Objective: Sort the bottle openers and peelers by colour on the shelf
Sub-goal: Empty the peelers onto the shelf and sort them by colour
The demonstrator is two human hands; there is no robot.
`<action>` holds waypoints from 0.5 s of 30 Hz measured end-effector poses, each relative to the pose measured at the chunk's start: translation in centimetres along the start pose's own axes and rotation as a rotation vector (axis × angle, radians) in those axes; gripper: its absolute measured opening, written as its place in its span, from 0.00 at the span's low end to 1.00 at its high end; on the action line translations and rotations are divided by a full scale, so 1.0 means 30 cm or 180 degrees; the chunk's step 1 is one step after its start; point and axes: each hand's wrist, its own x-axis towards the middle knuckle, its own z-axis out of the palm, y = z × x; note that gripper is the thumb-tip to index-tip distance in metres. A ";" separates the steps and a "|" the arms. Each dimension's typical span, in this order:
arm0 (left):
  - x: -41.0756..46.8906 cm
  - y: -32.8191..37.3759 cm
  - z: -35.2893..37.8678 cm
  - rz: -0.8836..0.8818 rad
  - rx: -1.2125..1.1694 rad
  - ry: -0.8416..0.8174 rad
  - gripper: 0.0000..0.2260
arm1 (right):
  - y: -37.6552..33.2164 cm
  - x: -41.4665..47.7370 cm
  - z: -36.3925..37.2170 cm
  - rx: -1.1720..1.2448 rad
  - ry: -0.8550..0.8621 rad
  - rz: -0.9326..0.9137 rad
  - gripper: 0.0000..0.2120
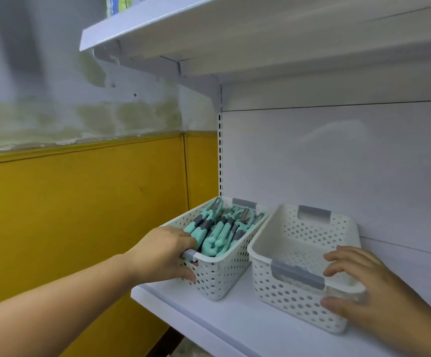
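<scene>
Two white perforated baskets stand side by side on the white shelf (pixel 224 315). The left basket (pixel 224 269) is full of mint-green and grey bottle openers and peelers (pixel 219 230). My left hand (pixel 165 253) grips its near left corner, fingers inside the rim, thumb on the outer wall. The right basket (pixel 299 300) shows only its bare white floor. My right hand (pixel 369 297) clasps that basket's near right corner, fingers over the rim and thumb against the front wall.
An upper shelf (pixel 209 29) hangs overhead with a green-and-yellow package (pixel 117 5) at its left end. The shelf's white back panel (pixel 338 163) is close behind the baskets. A yellow and white wall (pixel 80 202) lies to the left. The shelf's left edge is just beside the left basket.
</scene>
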 end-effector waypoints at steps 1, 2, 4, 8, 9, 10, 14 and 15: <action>0.002 0.004 -0.005 -0.0035 -0.0057 -0.0076 0.18 | -0.003 0.002 0.005 0.0055 0.0054 0.0010 0.36; 0.007 0.008 -0.014 -0.0073 -0.0107 -0.0169 0.18 | -0.005 0.005 0.011 0.0126 0.0106 0.0043 0.35; 0.018 0.004 -0.027 -0.0019 -0.0070 -0.0374 0.20 | -0.014 0.008 0.021 0.0235 0.0166 0.0144 0.35; -0.024 -0.026 -0.092 0.0318 0.0145 0.0094 0.25 | -0.018 0.022 0.026 0.0234 0.0229 0.0156 0.31; -0.049 -0.044 -0.123 0.0335 0.0235 0.0235 0.23 | -0.016 0.026 0.026 0.0220 0.0234 0.0137 0.31; -0.076 -0.066 -0.159 0.0311 0.0256 0.0315 0.23 | -0.014 0.032 0.029 0.0188 0.0248 0.0104 0.31; -0.182 -0.149 -0.347 0.0369 0.0519 0.0480 0.25 | -0.046 0.097 0.085 0.0094 0.0181 -0.0105 0.32; -0.203 -0.162 -0.394 0.0358 0.0620 0.0524 0.24 | -0.069 0.128 0.113 0.0131 0.0135 -0.0193 0.32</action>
